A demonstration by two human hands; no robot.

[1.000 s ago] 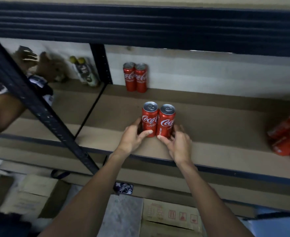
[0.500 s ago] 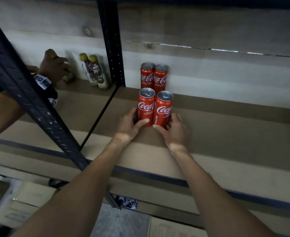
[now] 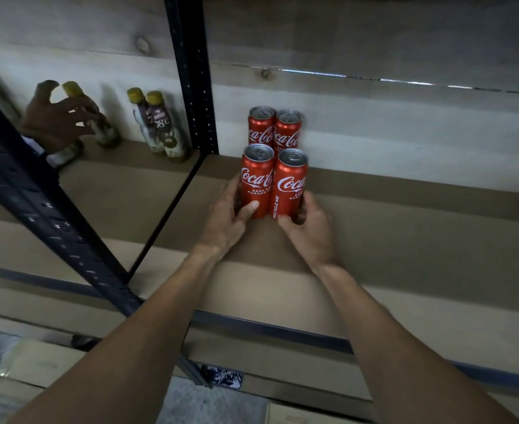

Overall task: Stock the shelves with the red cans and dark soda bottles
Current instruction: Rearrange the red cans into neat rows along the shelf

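While these cans are tall, skinny and only held low down, a hard shove could tip one or knock it into the pair behind, I'd guess. The left hand [image 3: 230, 221] has its thumb across the front of the left can [image 3: 256, 182], with the fingers wrapped behind and mostly hidden. The right hand [image 3: 310, 231] cups the base of the right can [image 3: 290, 185], so a snug grip on both. They stand upright and touching on the shelf [image 3: 405, 240], right in front of the back two cans [image 3: 275, 130] by the wall. Past the post [image 3: 190, 71], someone else's hand [image 3: 56, 117] reaches near the dark bottles [image 3: 160, 127].
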